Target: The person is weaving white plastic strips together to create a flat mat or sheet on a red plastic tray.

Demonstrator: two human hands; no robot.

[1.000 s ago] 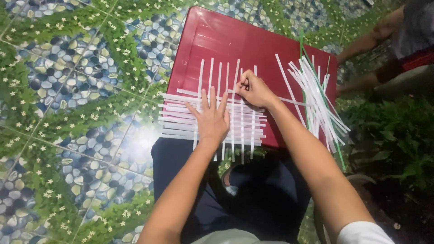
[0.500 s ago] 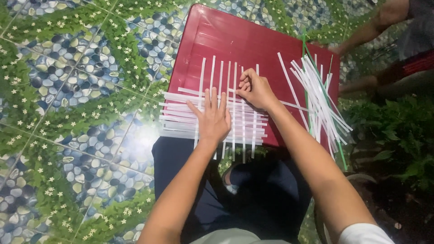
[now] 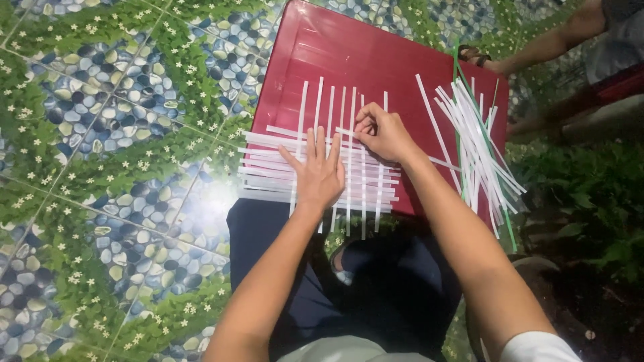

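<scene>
Pebble-patterned floor tiles (image 3: 100, 134) surround a red board (image 3: 376, 60). On it, the left hand (image 3: 318, 175) lies flat, fingers spread, on woven white strips (image 3: 268, 167). Beside it, the right hand (image 3: 384, 134) pinches one strip.

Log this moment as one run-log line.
left hand: flat on woven white strips | right hand: pinching a strip end | base: red board | loose strips: right side

Both forearms are bare, the left hand (image 3: 319, 175) and right hand (image 3: 384, 133) wear no gloves or rings, a white short sleeve (image 3: 537, 347) shows at five o'clock, and dark navy trousers (image 3: 396, 288) cover the legs.
</scene>
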